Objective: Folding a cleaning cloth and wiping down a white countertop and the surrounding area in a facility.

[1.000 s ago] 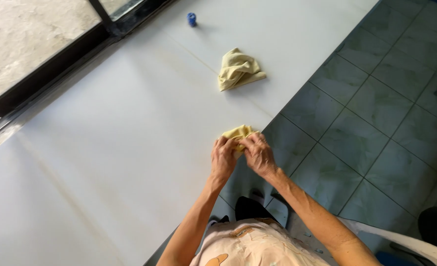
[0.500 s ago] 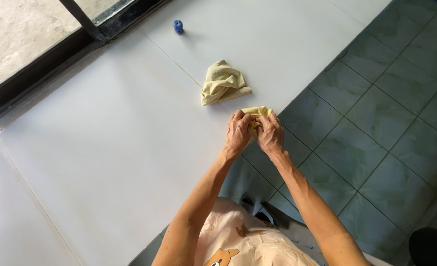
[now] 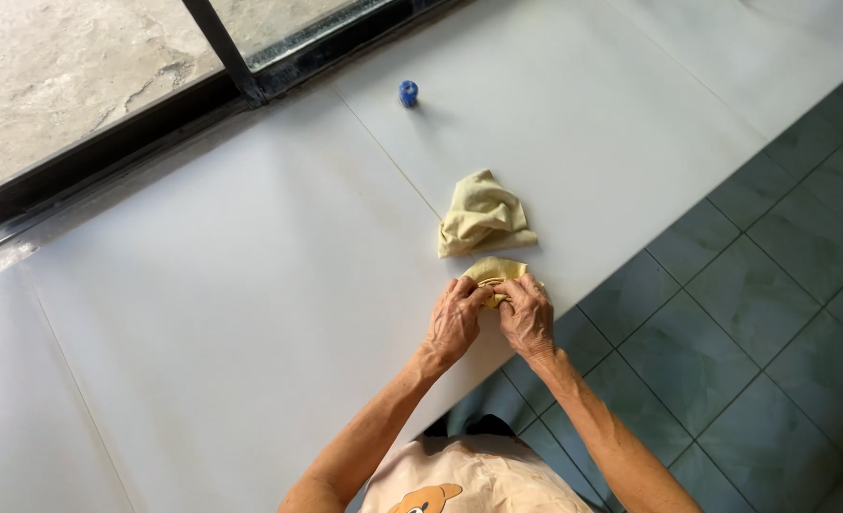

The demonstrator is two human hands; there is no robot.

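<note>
Yellow cloth (image 3: 493, 271): we pinch it at the white table's (image 3: 250, 304) near edge.
Left hand (image 3: 454, 321): fingers curled onto its left end.
Right hand (image 3: 526, 315): fingers closed on its right end.
Axis: left-right between our hands, equally near.
Crumpled cloth (image 3: 483, 216): just beyond, apart.

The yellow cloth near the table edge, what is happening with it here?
A person is working a small folded yellow cloth with both hands at the edge of a white table. The left hand and the right hand pinch it from either side. A second, crumpled yellow cloth lies just beyond it, untouched. A small blue object stands farther back, near the window frame.
</note>
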